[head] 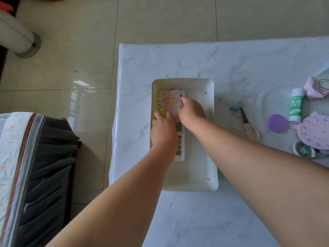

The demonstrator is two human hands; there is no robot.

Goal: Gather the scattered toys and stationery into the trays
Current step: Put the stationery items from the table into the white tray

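A white rectangular tray sits on the marble table, and both my hands are inside it. My right hand pinches the right edge of a pink-printed card or packet lying at the tray's far left. My left hand rests beside it with fingers on the packet's near edge, next to a small yellow piece. Under my hands lies a long white strip with dark squares. To the right on the table lie scissors, a glue stick, a purple disc and a purple patterned toy.
A pink and green fabric pouch lies at the far right edge, and a small round ringed object sits near the purple toy. The table's left edge drops to a tiled floor. A fabric-covered chair stands to the left.
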